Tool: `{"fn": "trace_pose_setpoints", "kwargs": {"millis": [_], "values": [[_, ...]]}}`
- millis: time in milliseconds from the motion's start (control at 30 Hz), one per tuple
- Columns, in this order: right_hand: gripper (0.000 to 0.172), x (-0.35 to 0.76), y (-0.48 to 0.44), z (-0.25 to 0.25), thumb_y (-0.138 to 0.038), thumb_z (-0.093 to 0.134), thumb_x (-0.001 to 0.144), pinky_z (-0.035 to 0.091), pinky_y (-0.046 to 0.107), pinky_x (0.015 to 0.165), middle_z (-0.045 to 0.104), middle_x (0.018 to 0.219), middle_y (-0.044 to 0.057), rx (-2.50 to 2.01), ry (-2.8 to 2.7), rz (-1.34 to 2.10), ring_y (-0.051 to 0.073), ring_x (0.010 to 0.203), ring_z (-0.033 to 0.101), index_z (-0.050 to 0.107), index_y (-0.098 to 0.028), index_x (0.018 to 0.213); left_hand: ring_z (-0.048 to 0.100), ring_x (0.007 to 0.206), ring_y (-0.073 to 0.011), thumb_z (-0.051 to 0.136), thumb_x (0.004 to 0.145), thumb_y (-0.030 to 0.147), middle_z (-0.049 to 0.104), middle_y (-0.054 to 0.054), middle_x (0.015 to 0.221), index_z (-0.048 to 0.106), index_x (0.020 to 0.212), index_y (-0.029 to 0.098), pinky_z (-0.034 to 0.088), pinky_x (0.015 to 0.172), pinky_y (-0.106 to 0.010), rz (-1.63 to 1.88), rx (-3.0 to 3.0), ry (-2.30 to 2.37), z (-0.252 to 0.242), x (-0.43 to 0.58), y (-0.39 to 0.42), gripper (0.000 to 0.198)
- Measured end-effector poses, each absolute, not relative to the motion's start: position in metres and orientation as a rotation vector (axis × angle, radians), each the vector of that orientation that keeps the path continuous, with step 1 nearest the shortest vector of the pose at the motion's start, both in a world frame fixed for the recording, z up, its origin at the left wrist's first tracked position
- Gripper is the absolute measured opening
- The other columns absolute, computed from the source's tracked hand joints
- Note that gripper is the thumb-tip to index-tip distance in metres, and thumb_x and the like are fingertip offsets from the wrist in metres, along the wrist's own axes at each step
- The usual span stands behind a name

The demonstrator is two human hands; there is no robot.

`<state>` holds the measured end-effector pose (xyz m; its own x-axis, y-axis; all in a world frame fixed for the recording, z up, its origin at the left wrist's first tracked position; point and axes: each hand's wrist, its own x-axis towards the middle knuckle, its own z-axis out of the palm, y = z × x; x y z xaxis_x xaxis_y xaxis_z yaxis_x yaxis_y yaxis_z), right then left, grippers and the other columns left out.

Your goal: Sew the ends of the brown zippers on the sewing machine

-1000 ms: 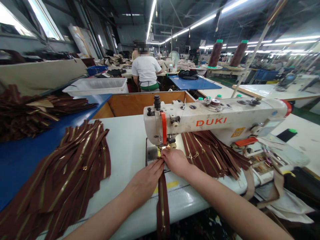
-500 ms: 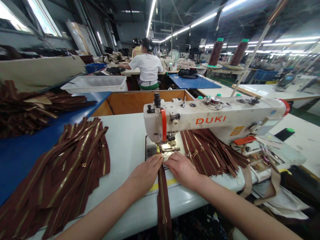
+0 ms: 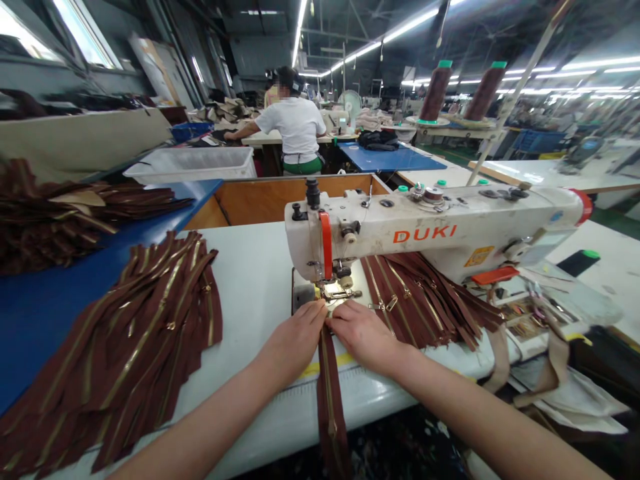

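At left lie heaped brown cloth zippers with gold teeth (image 3: 145, 347). The bare left hand (image 3: 295, 340) pinches 1 long, brown, gold-toothed zipper strip (image 3: 330, 390) near its upper end; the bare right hand (image 3: 367, 339), just beside, also closes on it, before the white metal sewing machine (image 3: 430, 217).

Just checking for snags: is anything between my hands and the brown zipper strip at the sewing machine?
Nothing visible: your left hand and right hand both meet the zipper strip by the sewing machine. Whatever lies directly beneath your hands is hidden.
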<state>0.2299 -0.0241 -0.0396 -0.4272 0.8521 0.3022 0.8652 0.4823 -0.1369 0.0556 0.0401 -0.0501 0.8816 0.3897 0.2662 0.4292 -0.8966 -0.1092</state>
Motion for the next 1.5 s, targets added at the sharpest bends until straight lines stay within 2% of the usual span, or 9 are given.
{"fn": "trace_pose_setpoints", "kwargs": {"millis": [333, 500, 700, 933, 1300, 1500], "values": [[0.013, 0.232, -0.01, -0.04, -0.017, 0.054, 0.09, 0.043, 0.031, 0.085, 0.063, 0.089, 0.006, -1.464, -2.395, -0.07, 0.021, 0.091, 0.05, 0.066, -0.013, 0.092, 0.054, 0.118, -0.0244, 0.031, 0.089, 0.009, 0.059, -0.017, 0.12, 0.048, 0.119, 0.006, 0.047, 0.098, -0.041, -0.424, -2.918, -0.665, -0.053, 0.06, 0.049, 0.034], [0.016, 0.232, -0.008, -0.045, -0.016, 0.051, 0.092, 0.041, 0.032, 0.088, 0.063, 0.094, 0.007, -1.439, -2.35, -0.081, 0.021, 0.095, 0.049, 0.065, -0.013, 0.098, 0.053, 0.116, -0.0256, 0.032, 0.09, 0.009, 0.058, -0.017, 0.118, 0.048, 0.117, 0.007, 0.048, 0.095, -0.042, -0.453, -2.902, -0.662, -0.052, 0.062, 0.05, 0.032], [0.012, 0.233, -0.009, -0.047, -0.017, 0.054, 0.09, 0.042, 0.033, 0.085, 0.062, 0.091, 0.007, -1.426, -2.351, -0.113, 0.021, 0.092, 0.049, 0.065, -0.013, 0.095, 0.057, 0.105, -0.0241, 0.038, 0.089, 0.008, 0.057, -0.012, 0.111, 0.052, 0.109, 0.011, 0.05, 0.093, -0.04, -0.446, -2.96, -0.778, -0.045, 0.066, 0.047, 0.025], [0.012, 0.233, -0.011, -0.045, -0.016, 0.053, 0.09, 0.042, 0.032, 0.08, 0.06, 0.085, 0.006, -1.427, -2.347, -0.149, 0.021, 0.088, 0.049, 0.064, -0.014, 0.089, 0.055, 0.102, -0.0238, 0.039, 0.088, 0.008, 0.056, -0.012, 0.108, 0.054, 0.109, 0.011, 0.05, 0.092, -0.041, -0.55, -2.968, -0.816, -0.043, 0.063, 0.041, 0.025], [0.012, 0.233, -0.011, -0.047, -0.015, 0.052, 0.091, 0.042, 0.032, 0.081, 0.061, 0.087, 0.006, -1.412, -2.337, -0.155, 0.021, 0.088, 0.049, 0.064, -0.013, 0.093, 0.054, 0.097, -0.0237, 0.043, 0.088, 0.008, 0.059, -0.01, 0.099, 0.06, 0.1, 0.012, 0.047, 0.09, -0.04, -0.372, -2.924, -0.773, -0.037, 0.064, 0.038, 0.021], [0.014, 0.233, -0.011, -0.047, -0.016, 0.052, 0.091, 0.042, 0.032, 0.08, 0.062, 0.088, 0.006, -1.42, -2.325, -0.142, 0.021, 0.088, 0.049, 0.065, -0.014, 0.094, 0.054, 0.1, -0.0242, 0.043, 0.087, 0.009, 0.058, -0.01, 0.102, 0.057, 0.105, 0.012, 0.047, 0.092, -0.04, -0.338, -2.941, -0.851, -0.035, 0.066, 0.041, 0.023]]}}
